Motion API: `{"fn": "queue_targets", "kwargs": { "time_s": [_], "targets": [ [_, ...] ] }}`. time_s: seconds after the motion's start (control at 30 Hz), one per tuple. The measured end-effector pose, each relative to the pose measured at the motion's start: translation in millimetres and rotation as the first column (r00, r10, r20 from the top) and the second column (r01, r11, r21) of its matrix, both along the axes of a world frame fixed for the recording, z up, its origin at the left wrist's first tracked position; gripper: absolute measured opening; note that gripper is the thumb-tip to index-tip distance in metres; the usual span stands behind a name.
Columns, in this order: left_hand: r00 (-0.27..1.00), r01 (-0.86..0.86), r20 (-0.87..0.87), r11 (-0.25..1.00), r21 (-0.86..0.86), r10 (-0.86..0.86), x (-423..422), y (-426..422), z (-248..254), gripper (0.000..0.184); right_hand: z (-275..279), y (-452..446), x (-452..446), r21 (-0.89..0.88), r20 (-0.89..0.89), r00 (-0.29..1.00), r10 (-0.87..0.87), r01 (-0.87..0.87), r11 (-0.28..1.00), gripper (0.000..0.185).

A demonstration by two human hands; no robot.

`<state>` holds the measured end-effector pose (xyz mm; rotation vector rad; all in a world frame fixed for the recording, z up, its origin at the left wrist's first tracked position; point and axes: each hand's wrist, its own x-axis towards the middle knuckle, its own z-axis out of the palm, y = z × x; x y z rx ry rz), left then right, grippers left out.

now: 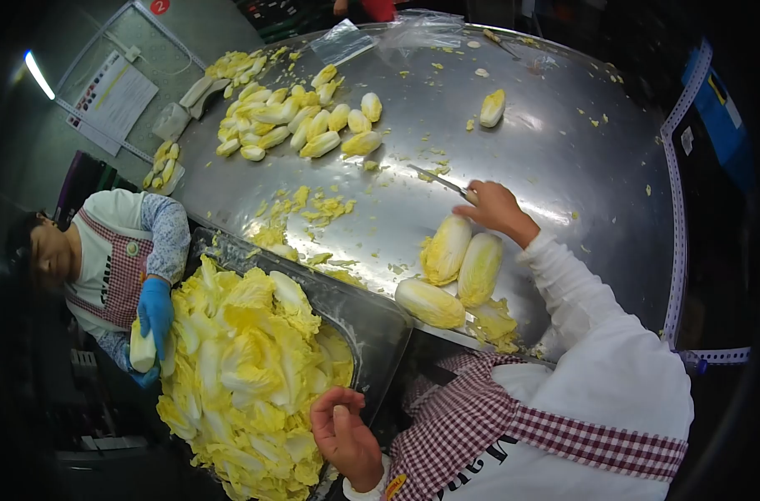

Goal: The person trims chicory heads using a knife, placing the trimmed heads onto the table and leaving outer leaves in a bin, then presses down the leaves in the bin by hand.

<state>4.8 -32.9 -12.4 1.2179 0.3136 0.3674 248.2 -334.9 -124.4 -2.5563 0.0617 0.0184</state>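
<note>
My right hand [499,209] is wrapped round the handle of a knife [443,181], its blade pointing to the upper left over the steel table. Just below that hand lie three trimmed napa cabbages: one [447,250] beside another [481,269], and a third [430,302] nearer the table edge. Loose yellow leaves [493,321] lie next to them. My left hand [347,436] hovers at the right side of a big heap of cabbage leaves [246,359], fingers loosely curled, thumb apart, with nothing visible in it.
The steel table [564,159] bears a pile of small cabbages [288,117], a lone cabbage [493,108] and leaf scraps [313,204]. Plastic bags [413,37] lie at the far edge. A dark tub rim [380,330] surrounds the leaves. At left, a co-worker's blue-gloved hand [154,313] holds a cabbage [143,346].
</note>
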Motion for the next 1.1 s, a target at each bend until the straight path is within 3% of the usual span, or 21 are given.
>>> {"fn": "queue_targets", "kwargs": {
  "time_s": [0.13, 0.2, 0.33, 0.4, 0.43, 0.5, 0.63, 0.87, 0.97, 1.03, 1.07, 1.1],
  "targets": [
    [1.000, 0.012, 0.000, 1.000, 0.022, -0.012, -2, 2, -2, 0.020, -11, -12, -51, 0.000, -0.131, 0.991, -0.038, 0.038, 0.999, 0.069],
    [0.998, 0.049, -0.037, 0.997, 0.065, -0.047, -1, 0, -2, 0.020, -20, -17, -72, 0.169, -0.228, 0.973, -0.026, 0.066, 0.983, 0.073],
    [0.991, 0.128, -0.036, 0.991, 0.040, -0.126, 3, -5, -6, 0.020, -25, -19, -84, 0.337, -0.170, 0.981, -0.089, 0.143, 0.931, 0.071],
    [0.989, 0.150, -0.007, 0.989, 0.010, -0.150, 3, -6, -5, 0.021, -12, -17, -85, 0.537, -0.405, 0.911, -0.073, 0.302, 0.787, 0.066],
    [0.985, 0.173, 0.020, 0.985, -0.022, -0.172, 3, -6, -5, 0.022, -12, -16, -87, 0.542, -0.398, 0.915, -0.070, 0.296, 0.786, 0.066],
    [0.984, 0.173, 0.034, 0.985, -0.011, -0.173, 2, -5, -4, 0.022, -13, -16, -90, 0.716, -0.459, 0.888, 0.024, 0.354, 0.601, 0.063],
    [0.986, 0.164, 0.025, 0.986, -0.001, -0.164, -2, -4, -4, 0.021, -12, -10, -98, 0.732, -0.520, 0.845, 0.121, 0.368, 0.573, 0.064],
    [0.995, 0.103, -0.024, 0.993, 0.065, -0.101, -7, -4, 3, 0.019, 13, 5, -106, 0.746, -0.433, 0.901, 0.025, 0.343, 0.571, 0.057],
    [0.976, 0.216, -0.001, 0.970, 0.112, -0.218, -9, 2, -2, 0.034, 59, 6, -103, 0.809, -0.354, 0.934, 0.040, 0.284, 0.515, 0.057],
    [0.944, 0.320, 0.027, 0.932, 0.172, -0.329, -4, 0, 2, 0.053, 94, 25, -103, 0.916, -0.079, 0.947, 0.311, -0.054, 0.398, 0.057],
    [0.906, 0.407, 0.049, 0.898, 0.168, -0.420, 0, 4, -4, 0.079, 106, 41, -101, 0.896, 0.080, 0.886, 0.457, -0.265, 0.355, 0.058],
    [0.911, 0.397, 0.054, 0.903, 0.165, -0.410, 3, 3, -4, 0.079, 118, 61, -99, 0.842, 0.229, 0.774, 0.590, -0.462, 0.279, 0.059]
  ]
}}
